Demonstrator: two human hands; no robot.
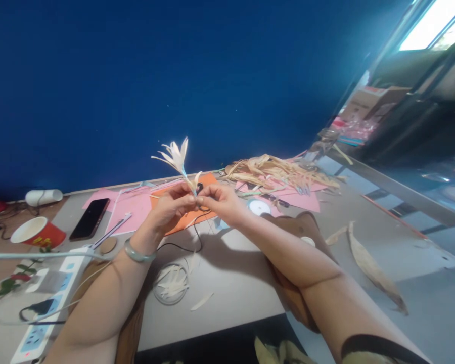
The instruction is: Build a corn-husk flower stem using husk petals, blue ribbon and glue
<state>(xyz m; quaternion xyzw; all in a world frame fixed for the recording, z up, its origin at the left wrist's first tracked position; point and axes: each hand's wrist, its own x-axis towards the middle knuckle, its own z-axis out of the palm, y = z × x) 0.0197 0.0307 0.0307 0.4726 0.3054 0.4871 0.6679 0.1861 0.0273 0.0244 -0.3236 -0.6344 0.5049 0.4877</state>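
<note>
A handmade flower (pixel 177 155) with pale petals that look like dried corn husk stands upright above my hands on a thin bluish stem. A smaller husk piece (pixel 195 182) sits lower on that stem. My left hand (pixel 174 205) wears a jade-green bangle (pixel 138 252) and pinches the stem between thumb and fingers. Fingertips of my right hand (pixel 222 203) are closed at the same spot, touching the left fingertips. A small dark object (pixel 199 188) shows beside the right fingers; its kind is unclear. Below lies a round dish (pixel 170 283) of cut husk strips.
Dried husks (pixel 273 172) are heaped at the back right over pink paper. An orange sheet (pixel 185 220) lies behind my hands. On the left are a phone (pixel 90 219), a red paper cup (pixel 40 232) and a power strip (pixel 56 303) with cables. A blue wall (pixel 174 76) rises behind.
</note>
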